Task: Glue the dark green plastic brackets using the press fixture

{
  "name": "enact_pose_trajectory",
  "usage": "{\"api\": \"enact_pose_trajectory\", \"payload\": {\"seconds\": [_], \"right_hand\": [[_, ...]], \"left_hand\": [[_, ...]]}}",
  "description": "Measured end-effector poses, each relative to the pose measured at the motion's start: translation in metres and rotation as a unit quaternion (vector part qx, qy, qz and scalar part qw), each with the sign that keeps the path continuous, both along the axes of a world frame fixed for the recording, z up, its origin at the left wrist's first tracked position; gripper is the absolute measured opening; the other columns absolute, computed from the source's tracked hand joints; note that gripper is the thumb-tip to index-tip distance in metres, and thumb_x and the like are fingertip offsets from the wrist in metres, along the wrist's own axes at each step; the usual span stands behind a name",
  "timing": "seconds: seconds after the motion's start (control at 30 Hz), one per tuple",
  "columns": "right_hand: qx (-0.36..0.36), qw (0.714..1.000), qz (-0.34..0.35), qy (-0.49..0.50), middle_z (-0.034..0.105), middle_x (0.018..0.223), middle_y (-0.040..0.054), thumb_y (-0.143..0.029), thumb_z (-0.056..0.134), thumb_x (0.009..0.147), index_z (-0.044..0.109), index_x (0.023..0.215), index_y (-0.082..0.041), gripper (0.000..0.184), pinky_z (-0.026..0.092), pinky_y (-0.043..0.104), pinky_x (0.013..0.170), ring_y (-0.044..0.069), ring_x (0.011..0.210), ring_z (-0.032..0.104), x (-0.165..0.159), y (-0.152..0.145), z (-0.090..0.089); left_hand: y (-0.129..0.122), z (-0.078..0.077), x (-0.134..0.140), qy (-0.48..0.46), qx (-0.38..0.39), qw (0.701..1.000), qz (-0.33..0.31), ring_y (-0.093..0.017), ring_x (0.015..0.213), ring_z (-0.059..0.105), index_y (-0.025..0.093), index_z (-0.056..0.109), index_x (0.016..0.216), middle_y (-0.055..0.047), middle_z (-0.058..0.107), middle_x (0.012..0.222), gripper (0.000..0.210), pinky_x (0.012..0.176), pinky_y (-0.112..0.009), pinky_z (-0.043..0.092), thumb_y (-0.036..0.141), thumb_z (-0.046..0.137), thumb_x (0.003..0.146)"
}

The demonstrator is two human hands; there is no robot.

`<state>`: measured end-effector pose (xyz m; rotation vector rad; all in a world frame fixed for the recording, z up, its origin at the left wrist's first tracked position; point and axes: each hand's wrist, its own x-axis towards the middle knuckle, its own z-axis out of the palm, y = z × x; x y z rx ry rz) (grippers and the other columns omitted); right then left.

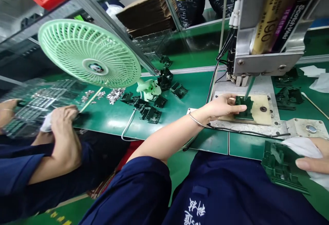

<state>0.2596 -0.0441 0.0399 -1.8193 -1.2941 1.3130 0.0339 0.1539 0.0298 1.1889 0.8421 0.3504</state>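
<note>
the left hand (223, 107) reaches forward with the arm stretched out across the desk (180, 105), palm turned down, fingers and thumb closed on a small dark plastic part (243, 108). a thin metal bangle (196, 120) circles that wrist. the part sits on a pale tan fixture plate (259, 113), flat and square-edged, with a round dark hole in it, right beneath a slim green-grey nozzle (248, 87) that slants down from a brushed metal dispenser frame (259, 64). in that frame stands a tilted adhesive cartridge (280, 12), glossy, gold and black with printed lettering.

the right hand (312, 161) enters at the lower right edge, only partly in view, fingers flat and pressed together on a white cloth (303, 147) and against a second dark part (280, 165), a ribbed, boxy moulding of matt plastic lying over the lap. the two hands are well apart.

the desk has a smooth, shiny green top. on it, to the left, lie scattered black plastic pieces (150, 110) of the same angular kind, near a heap of small silvery bits (115, 95). a mint-green fan (89, 52) with a round slatted grille leans over them. a black cable (246, 133) runs along the metal base of the fixture.

at far left another person's hand (63, 117) holds a white rag beside clear plastic trays (36, 105); their sleeve is dark blue, like the wearer's own.
</note>
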Motion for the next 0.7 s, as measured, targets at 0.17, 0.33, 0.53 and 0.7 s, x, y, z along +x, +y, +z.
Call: {"api": "enact_pose_trajectory", "payload": {"seconds": [0.17, 0.33, 0.53, 0.7], "right_hand": [[0.026, 0.996, 0.038, -0.080, 0.048, 0.049, -0.0016, -0.069, 0.072, 0.063, 0.048, 0.059, -0.026, 0.049, 0.038, 0.034, 0.038, 0.020, 0.043, 0.046, 0.019, -0.020, -0.028], [0.283, 0.922, 0.012, -0.262, 0.067, 0.099, -0.0001, -0.068, 0.068, 0.072, 0.056, 0.110, -0.034, 0.052, 0.058, 0.039, 0.058, 0.027, 0.076, 0.069, 0.006, -0.016, -0.035], [0.378, 0.837, -0.067, -0.390, 0.065, 0.122, 0.0095, -0.060, 0.056, 0.086, 0.049, 0.135, -0.028, 0.059, 0.053, 0.043, 0.078, 0.032, 0.100, 0.068, 0.013, -0.037, -0.040], [0.388, 0.824, -0.032, -0.411, 0.065, 0.126, 0.0146, -0.051, 0.047, 0.093, 0.051, 0.132, -0.021, 0.049, 0.051, 0.035, 0.066, 0.029, 0.096, 0.071, 0.028, -0.039, -0.068]], "left_hand": [[0.006, -0.026, 0.003, 0.054, 0.271, 0.960, -0.039, -0.015, 0.081, 0.061, 0.020, 0.047, 0.132, -0.015, 0.061, 0.124, 0.065, 0.083, -0.039, 0.055, 0.025, 0.080, 0.076], [-0.015, -0.029, -0.016, 0.129, 0.429, 0.893, -0.035, -0.032, 0.117, 0.059, 0.019, 0.029, 0.151, -0.021, 0.048, 0.143, 0.088, 0.098, -0.047, 0.050, 0.050, 0.074, 0.081], [-0.063, -0.034, -0.085, 0.297, 0.688, 0.657, 0.085, -0.037, 0.143, 0.038, 0.020, 0.034, 0.151, -0.020, 0.044, 0.152, 0.077, 0.117, -0.054, 0.032, 0.046, 0.068, 0.088], [-0.080, -0.065, -0.120, 0.362, 0.702, 0.605, 0.099, -0.039, 0.140, 0.044, 0.016, 0.028, 0.155, -0.023, 0.049, 0.147, 0.081, 0.111, -0.053, 0.040, 0.040, 0.067, 0.089]]}}
